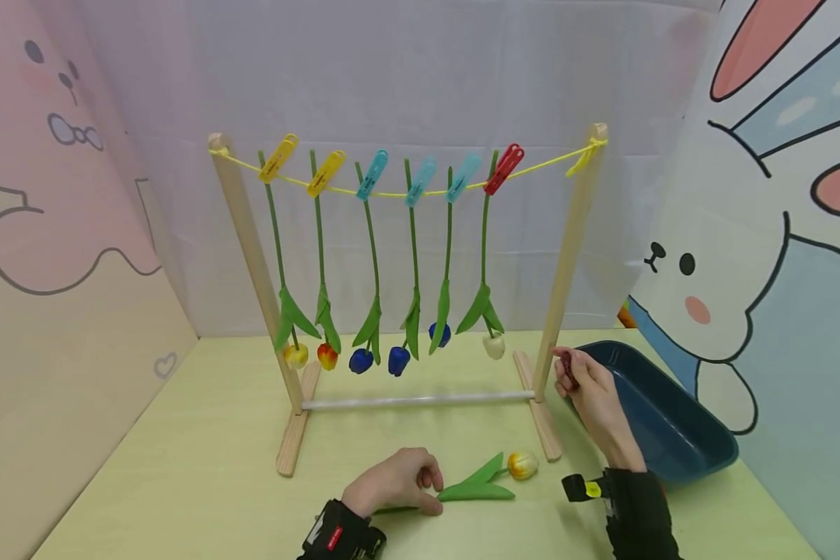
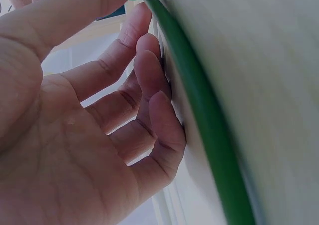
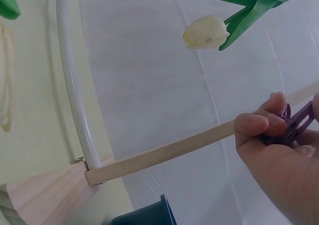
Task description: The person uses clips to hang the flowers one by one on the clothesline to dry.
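My left hand (image 1: 400, 478) pinches an artificial tulip (image 1: 479, 490) by its stem, near the leaves, as it lies on the table; its yellow-white bloom points right. Seen from the left wrist, the green stem (image 2: 199, 100) runs beside my curled fingers. My right hand (image 1: 598, 397) holds a dark purple clothespin (image 3: 294, 127) between thumb and fingers, next to the frame's right post. From a yellow string (image 1: 385, 194) on the wooden frame hang several tulips, heads down, under yellow, blue and red clothespins (image 1: 505, 169). The rightmost is a white tulip (image 1: 493, 346).
A dark blue tub (image 1: 700, 424) stands on the right, just beyond my right hand. The wooden frame's right post (image 1: 574, 257) and foot (image 1: 547, 428) rise beside that hand. A white crossbar (image 1: 420, 401) joins the two posts low down. Cartoon-printed panels flank the table (image 1: 203, 467).
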Demonstrator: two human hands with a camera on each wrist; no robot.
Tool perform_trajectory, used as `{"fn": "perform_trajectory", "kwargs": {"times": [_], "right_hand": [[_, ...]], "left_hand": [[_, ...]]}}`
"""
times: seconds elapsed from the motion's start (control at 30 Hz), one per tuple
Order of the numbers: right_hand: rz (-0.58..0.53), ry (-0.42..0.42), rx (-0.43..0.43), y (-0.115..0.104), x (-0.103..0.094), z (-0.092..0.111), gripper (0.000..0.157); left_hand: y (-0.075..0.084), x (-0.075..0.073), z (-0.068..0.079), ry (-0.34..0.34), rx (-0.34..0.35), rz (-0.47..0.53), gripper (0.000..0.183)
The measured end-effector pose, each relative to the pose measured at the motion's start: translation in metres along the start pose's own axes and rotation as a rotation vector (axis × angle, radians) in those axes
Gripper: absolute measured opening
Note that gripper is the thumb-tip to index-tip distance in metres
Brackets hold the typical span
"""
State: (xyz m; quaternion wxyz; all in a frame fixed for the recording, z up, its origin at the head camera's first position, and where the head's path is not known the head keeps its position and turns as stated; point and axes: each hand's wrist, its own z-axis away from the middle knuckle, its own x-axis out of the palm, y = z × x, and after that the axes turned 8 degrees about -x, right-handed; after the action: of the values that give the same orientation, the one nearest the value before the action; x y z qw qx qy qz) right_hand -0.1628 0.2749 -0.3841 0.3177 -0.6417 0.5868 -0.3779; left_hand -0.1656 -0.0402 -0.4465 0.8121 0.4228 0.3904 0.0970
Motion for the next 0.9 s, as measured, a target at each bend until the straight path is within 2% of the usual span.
{"fn": "perform_trajectory", "kwargs": {"times": [0.2, 0.4, 0.57, 0.7, 0.9], "right_hand": [[0.043, 0.002, -0.029, 0.0002, -0.0015, 0.0009, 0.030], [0.137, 0.004, -0.054, 0.0010, -0.0039, 0.0012, 0.026], [0.187, 0.018, -0.051, -0.0004, -0.0028, 0.0022, 0.025], [0.188, 0.022, -0.055, -0.0013, -0.0014, 0.0030, 0.026], [0.158, 0.010, -0.070, -0.0017, -0.0015, 0.0035, 0.026]], "left_hand": [[0.0018, 0.0006, -0.0001, 0.021, 0.000, -0.055, 0.014], [0.0019, 0.0012, -0.0006, 0.054, 0.002, -0.107, 0.014], [0.0026, 0.0014, 0.0003, 0.062, -0.008, -0.141, 0.015], [0.0044, 0.0021, 0.0013, 0.072, -0.019, -0.192, 0.016], [0.0099, 0.0022, 0.0041, 0.105, 0.006, -0.297, 0.015]]}}
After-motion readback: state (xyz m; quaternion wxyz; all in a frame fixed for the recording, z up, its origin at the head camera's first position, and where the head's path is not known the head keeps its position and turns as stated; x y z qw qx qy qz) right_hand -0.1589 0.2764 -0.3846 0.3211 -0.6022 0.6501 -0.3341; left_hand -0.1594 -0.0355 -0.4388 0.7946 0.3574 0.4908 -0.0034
